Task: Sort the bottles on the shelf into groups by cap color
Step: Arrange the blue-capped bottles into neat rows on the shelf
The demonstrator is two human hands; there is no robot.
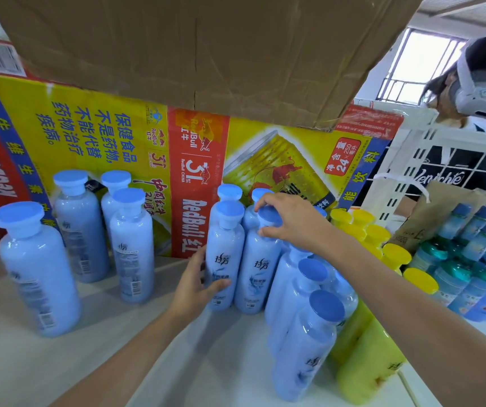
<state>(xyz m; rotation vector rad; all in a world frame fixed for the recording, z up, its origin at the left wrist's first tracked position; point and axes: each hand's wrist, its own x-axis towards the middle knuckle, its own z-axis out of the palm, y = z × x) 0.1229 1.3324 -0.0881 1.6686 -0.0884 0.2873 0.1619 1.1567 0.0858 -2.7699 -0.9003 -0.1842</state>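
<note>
Pale blue bottles stand on a white shelf. Several with light blue caps are at the left, the nearest one. A middle cluster holds a light-capped bottle and a darker blue-capped bottle. My left hand wraps the lower body of the light-capped bottle. My right hand pinches the darker cap from above. More dark-capped bottles line up toward me. Yellow-capped yellow bottles stand to their right.
A flattened Red Bull carton forms the back wall, and a brown cardboard flap hangs overhead. Shrink-wrapped blue and teal packs sit at the far right. Another person wearing a headset stands behind a white rack.
</note>
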